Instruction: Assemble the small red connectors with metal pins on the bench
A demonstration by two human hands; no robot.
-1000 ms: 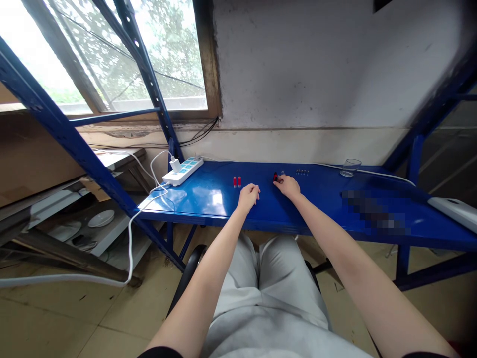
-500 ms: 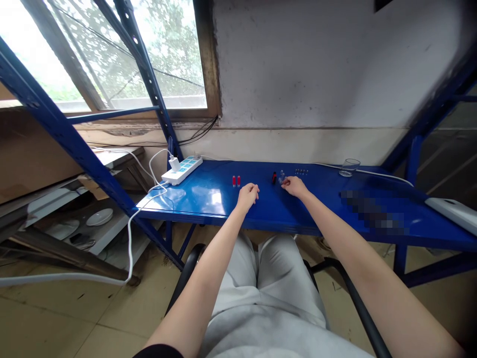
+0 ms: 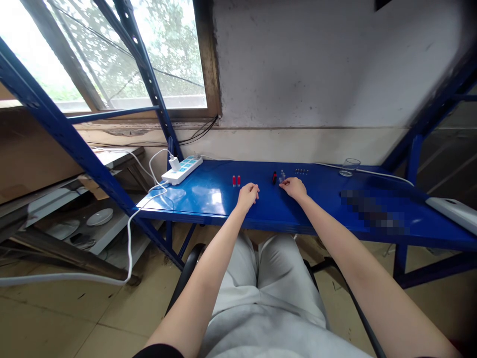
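Blue tabletop (image 3: 257,170), left hand (image 3: 248,196) curled

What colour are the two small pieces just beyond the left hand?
The pieces are red with pale lower ends, shown in the head view.

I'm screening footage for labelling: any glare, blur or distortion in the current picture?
Head view: window partly washed out white, bright glare on the blue table left of the left hand; head view: wide-angle stretching toward the edges, and a pixelated patch on the table's right; head view: clear pieces by the right hand too small to make out.
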